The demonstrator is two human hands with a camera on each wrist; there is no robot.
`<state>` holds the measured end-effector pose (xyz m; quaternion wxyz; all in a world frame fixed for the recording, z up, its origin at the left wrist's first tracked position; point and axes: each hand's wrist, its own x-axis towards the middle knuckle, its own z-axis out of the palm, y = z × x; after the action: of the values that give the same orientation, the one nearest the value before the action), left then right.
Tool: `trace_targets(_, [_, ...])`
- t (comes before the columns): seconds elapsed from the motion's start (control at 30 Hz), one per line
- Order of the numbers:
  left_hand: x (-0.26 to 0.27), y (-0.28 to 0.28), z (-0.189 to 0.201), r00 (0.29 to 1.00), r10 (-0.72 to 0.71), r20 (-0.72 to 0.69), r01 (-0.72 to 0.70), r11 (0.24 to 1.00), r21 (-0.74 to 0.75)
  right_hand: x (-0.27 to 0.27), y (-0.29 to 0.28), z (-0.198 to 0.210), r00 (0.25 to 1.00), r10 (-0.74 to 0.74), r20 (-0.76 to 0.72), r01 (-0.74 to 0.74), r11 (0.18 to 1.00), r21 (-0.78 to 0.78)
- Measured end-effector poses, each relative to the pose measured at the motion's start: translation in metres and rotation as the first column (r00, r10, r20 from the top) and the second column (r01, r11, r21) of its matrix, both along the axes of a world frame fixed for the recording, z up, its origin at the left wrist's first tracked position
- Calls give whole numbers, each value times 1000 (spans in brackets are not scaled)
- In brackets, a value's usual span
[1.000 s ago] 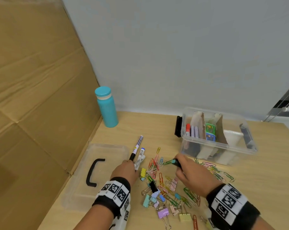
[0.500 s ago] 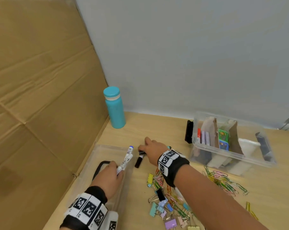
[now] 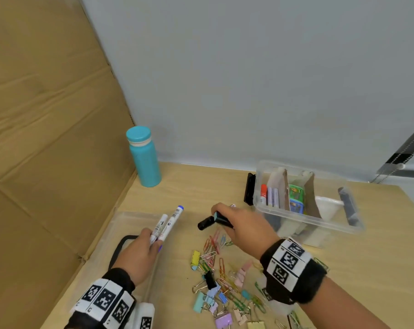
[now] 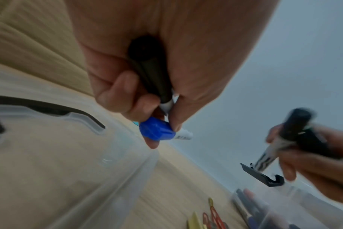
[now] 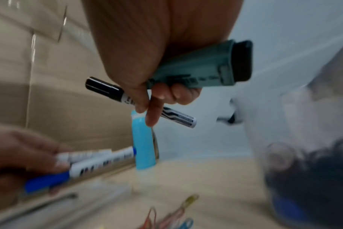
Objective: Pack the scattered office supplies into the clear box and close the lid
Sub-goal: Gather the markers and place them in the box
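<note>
My left hand (image 3: 143, 251) grips two white markers (image 3: 168, 224), one with a blue cap (image 4: 156, 131), above the clear lid (image 3: 106, 264) with its black handle. My right hand (image 3: 244, 224) holds a black-capped marker (image 5: 116, 94) and a teal highlighter (image 5: 204, 72) between the lid and the clear box (image 3: 320, 217). The box stands open at the right with markers, cardboard dividers and a green item inside. Coloured paper clips and binder clips (image 3: 220, 276) lie scattered on the wooden table (image 3: 201, 186) below my right hand.
A teal bottle (image 3: 144, 157) stands at the back left by the tall cardboard sheet (image 3: 47, 138). A grey wall runs behind the table. A black latch (image 3: 250, 192) hangs on the box's left end.
My right hand has picked up the black-capped marker from the table and drawn back to the right. My left hand holds the same two markers, slightly lifted.
</note>
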<state>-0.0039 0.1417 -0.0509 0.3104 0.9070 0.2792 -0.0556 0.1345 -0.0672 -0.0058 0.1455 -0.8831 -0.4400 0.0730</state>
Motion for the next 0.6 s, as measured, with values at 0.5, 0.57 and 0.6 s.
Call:
trace_targets(0.5, [22, -53, 8, 990, -127, 65, 130, 991, -41, 95, -50, 35, 950, -256, 180, 309, 864, -397])
trace_targets(0.57, [19, -53, 9, 990, -123, 62, 125, 992, -32, 98, -48, 35, 954, -246, 170, 298, 844, -447])
trace_targets(0.6, [17, -53, 9, 991, -120, 63, 122, 992, -30, 98, -49, 34, 952, -257, 169, 305, 853, -423])
